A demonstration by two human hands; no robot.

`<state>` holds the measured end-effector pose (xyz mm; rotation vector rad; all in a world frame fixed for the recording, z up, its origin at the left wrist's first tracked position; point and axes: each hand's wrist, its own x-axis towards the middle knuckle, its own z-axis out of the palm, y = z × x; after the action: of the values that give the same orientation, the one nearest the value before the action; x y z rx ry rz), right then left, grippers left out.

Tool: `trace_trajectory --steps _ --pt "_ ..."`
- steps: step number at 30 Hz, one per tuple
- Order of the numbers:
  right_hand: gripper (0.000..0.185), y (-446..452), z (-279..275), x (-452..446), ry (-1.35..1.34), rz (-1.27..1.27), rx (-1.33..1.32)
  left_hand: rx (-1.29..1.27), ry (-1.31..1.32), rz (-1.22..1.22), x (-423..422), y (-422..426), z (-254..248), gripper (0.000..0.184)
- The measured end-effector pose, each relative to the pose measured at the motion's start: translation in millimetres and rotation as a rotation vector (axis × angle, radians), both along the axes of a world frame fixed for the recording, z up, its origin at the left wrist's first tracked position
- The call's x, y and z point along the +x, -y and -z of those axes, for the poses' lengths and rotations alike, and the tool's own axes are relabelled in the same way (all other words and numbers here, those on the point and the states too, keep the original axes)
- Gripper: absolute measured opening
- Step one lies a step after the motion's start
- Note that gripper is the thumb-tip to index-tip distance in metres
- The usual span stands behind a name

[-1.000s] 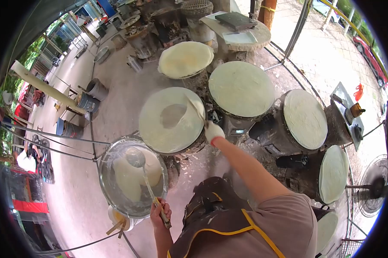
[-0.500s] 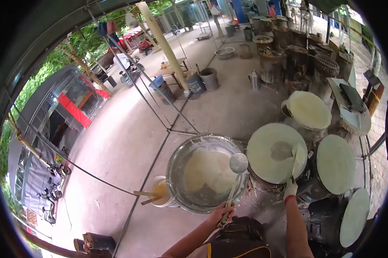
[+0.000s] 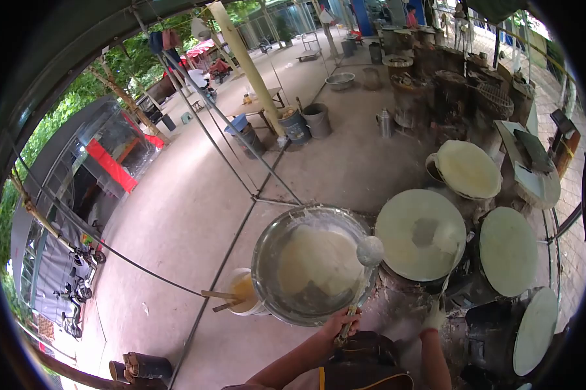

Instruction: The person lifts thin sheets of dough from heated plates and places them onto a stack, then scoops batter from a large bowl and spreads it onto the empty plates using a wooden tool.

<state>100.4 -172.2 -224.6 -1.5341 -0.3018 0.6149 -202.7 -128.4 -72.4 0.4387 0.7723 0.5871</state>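
Note:
My left hand (image 3: 346, 324) is wrapped round the handle of a ladle (image 3: 369, 251), whose round bowl hangs over the right rim of a large metal basin (image 3: 261, 286) with pale batter (image 3: 319, 257) inside. In a white glove, my right hand (image 3: 434, 316) grips a long thin spreader (image 3: 447, 276). The spreader's far end lies over a round griddle (image 3: 403, 227), coated pale except for a darker patch near its middle. Steam or blur softens that end.
More coated round griddles (image 3: 508, 250) stand on drum stoves at the right. A white bucket (image 3: 244, 289) with sticks is left of the basin. Metal bars (image 3: 224, 257) cross the floor. A stone table (image 3: 533, 179) and a metal flask (image 3: 384, 123) stand farther back.
The view has swung left since the first frame. My right hand has drawn back from the griddle with the spreader. The ladle has shifted slightly right.

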Motion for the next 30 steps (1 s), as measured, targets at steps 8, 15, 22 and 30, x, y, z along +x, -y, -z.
trace_trajectory --steps 8,15,22,30 --pt "0.04 -83.3 -16.7 64.5 -0.184 0.014 -0.037 0.026 0.016 0.066 15.6 -2.0 -1.6 0.019" --pt "0.036 -105.3 -11.0 95.5 0.406 -0.465 -0.365 -0.04 0.079 0.001 28.5 2.3 6.5 0.022" --pt "0.04 -89.0 -46.8 118.7 0.466 -0.556 -0.41 -0.072 0.008 -0.108 65.1 17.7 -1.4 0.021" --pt "0.036 -112.3 -40.8 185.4 0.646 -0.853 -0.407 -0.137 0.035 -0.215 88.3 58.0 5.2 0.022"
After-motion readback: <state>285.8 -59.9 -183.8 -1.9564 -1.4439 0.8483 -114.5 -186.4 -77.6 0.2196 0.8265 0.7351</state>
